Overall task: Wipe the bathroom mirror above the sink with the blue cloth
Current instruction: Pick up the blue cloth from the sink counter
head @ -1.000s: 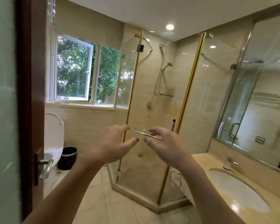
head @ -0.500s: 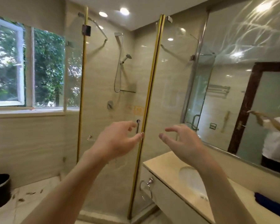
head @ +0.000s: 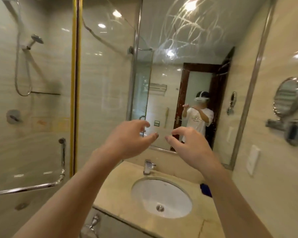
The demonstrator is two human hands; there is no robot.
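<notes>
head view: both arms reach forward over the counter. the left hand (head: 127, 138) is raised in front of the lower edge of the mirror (head: 187, 48), fingers loosely curled and spread apart, holding nothing. the right hand (head: 187, 145) is just beside it to the right, also with loosely bent fingers parted and nothing between them; the two hands are near each other but not touching. neither hand touches the glass as far as can be told.

the mirror fills the far wall above the sink (head: 162, 196) and carries pale smeared streaks across its upper part. the blue cloth (head: 206, 189) lies on the beige counter (head: 120, 191) to the right of the basin, near the back wall, mostly hidden behind the right forearm, well apart from both hands.

a chrome tap (head: 149, 166) stands at the far rim of the sink. left is a glass shower enclosure (head: 33, 117) with a gold post and a chrome handle. a round swivel mirror (head: 288, 97) is fixed on the right wall.
</notes>
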